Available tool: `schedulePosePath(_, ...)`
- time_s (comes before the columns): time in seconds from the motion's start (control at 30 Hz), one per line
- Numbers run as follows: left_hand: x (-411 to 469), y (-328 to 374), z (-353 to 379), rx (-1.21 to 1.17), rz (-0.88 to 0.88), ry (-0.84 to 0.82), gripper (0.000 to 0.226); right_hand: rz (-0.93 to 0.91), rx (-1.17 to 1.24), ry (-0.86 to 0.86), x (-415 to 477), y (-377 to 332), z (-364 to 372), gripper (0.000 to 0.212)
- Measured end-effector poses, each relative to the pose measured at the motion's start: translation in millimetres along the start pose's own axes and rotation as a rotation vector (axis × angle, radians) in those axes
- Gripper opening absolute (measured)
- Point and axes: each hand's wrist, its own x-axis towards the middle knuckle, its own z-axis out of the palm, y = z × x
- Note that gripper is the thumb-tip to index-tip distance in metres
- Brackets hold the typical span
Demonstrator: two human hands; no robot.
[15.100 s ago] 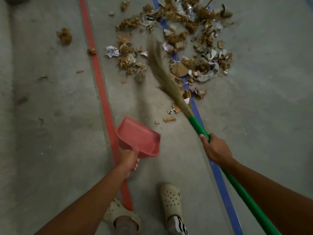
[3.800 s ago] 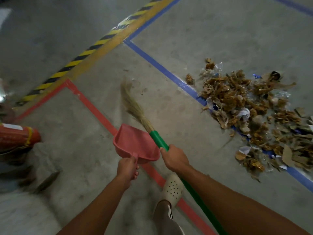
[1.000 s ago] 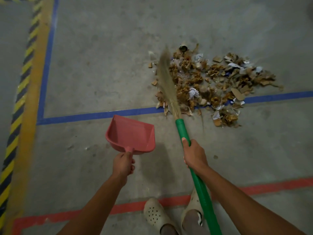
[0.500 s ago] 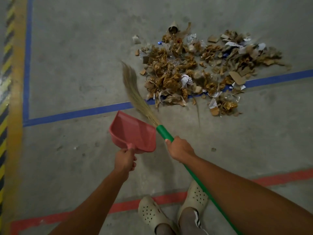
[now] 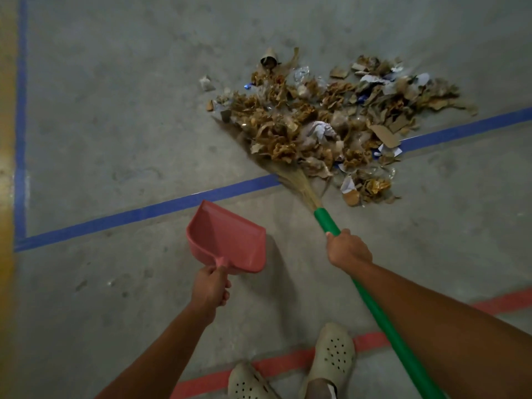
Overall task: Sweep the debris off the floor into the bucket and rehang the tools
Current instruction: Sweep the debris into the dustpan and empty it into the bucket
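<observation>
Head view: at the far left edge a yellow floor band (image 5: 5, 168) runs up the frame, with a blue tape line (image 5: 20, 110) just beside it. That line meets a second blue tape line (image 5: 144, 213), which slants up to the right across the grey concrete floor (image 5: 115, 110).

Near the centre, the left hand (image 5: 210, 289) has its fingers curled round the short handle of a pink plastic dustpan (image 5: 227, 240). The pan's handle points back at the person and its open mouth faces away and to the left, near the slanted blue line. Its shadow lies on the concrete to its right.

Below, two cream perforated clogs (image 5: 334, 355) stand on a red tape line (image 5: 515, 300).

The grass broom (image 5: 374, 309) has its long axis on a diagonal. Its green handle rises from the bottom right edge. Its bristles (image 5: 296, 180) point up and to the left, crossing the blue line. They lie splayed against the near left side of the debris. The right hand (image 5: 348, 250) is wrapped tight round the green handle near its upper end, just below the bristles.

The debris pile (image 5: 331, 122) of brown crumpled paper, cardboard scraps, white paper and clear film spreads right of centre, across and beyond the blue line, well apart from the dustpan.
</observation>
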Motion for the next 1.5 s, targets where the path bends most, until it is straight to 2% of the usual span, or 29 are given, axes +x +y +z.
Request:
schedulePosePath(0.17, 2.9, 22.8, 19.9, 0.051, 0.024, -0.037, 0.031, 0.097, 0.166, 0.007, 19.2, 9.7, -34.5, 0.059)
schedulePosePath(0.47, -17.1, 65.0, 43.1, 0.082, 0.101, -0.076, 0.033, 0.024, 0.405, 0.068, 16.1, 22.7, -91.5, 0.061)
schedulePosePath(0.63, -26.9, 81.9, 47.3, 0.067, 0.137, -0.087, 0.036, 0.048, 0.467, 0.117, 3.5, 25.3, -107.1, 0.065)
schedulePosePath(0.73, -30.1, 86.9, 47.2, 0.062, 0.149, -0.089, 0.037, 0.085, 0.519, 0.121, -3.3, 29.0, -111.5, 0.06)
schedulePosePath(0.83, -34.6, 88.2, 46.3, 0.05, 0.145, -0.086, 0.036, 0.104, 0.534, 0.12, -12.3, 32.6, -113.3, 0.054)
schedulePosePath(1.03, -39.3, 83.6, 39.6, 0.065, 0.12, -0.09, 0.036, 0.076, 0.503, 0.147, -25.7, 31.2, -109.6, 0.063)
schedulePosePath(1.23, -40.8, 83.8, 31.0, 0.055, 0.076, -0.073, 0.036, 0.071, 0.547, 0.152, -36.1, 24.2, -115.9, 0.061)
schedulePosePath(1.5, -46.9, 99.9, 25.5, 0.043, 0.127, -0.056, 0.036, -0.008, 0.469, 0.185, -52.4, 18.5, -142.1, 0.055)
